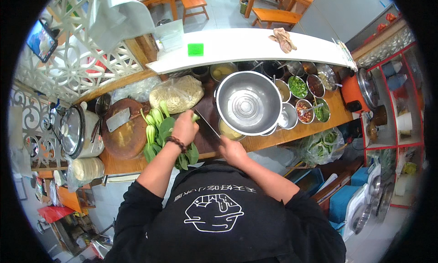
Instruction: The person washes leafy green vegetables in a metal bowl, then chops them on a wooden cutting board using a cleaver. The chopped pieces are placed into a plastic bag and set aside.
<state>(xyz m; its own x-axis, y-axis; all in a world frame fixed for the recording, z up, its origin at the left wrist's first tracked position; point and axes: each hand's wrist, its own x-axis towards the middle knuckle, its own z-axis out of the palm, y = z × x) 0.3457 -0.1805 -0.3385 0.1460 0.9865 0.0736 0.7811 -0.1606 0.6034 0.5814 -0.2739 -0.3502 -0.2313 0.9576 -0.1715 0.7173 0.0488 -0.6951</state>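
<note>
My left hand (185, 128) grips a stalk of leafy greens, its pale cut end showing beside my fingers, over a dark board (207, 134). A pile of green bok choy (159, 131) lies under and left of that hand and wrist. My right hand (233, 150) is closed around the handle of a knife (208, 124), whose thin blade points up and left towards my left hand. Just beyond the hands stands a large, empty metal pot (249, 102). A plastic bag of noodles (177, 93) lies behind the greens.
On the left, a cleaver (118, 119) rests on a round wooden chopping block (124, 139) beside a lidded pot (80, 131). Several metal bowls, one with chopped greens (297, 87), stand to the right. A white ledge (239, 45) runs behind. A bag of greens (323, 145) is at the right edge.
</note>
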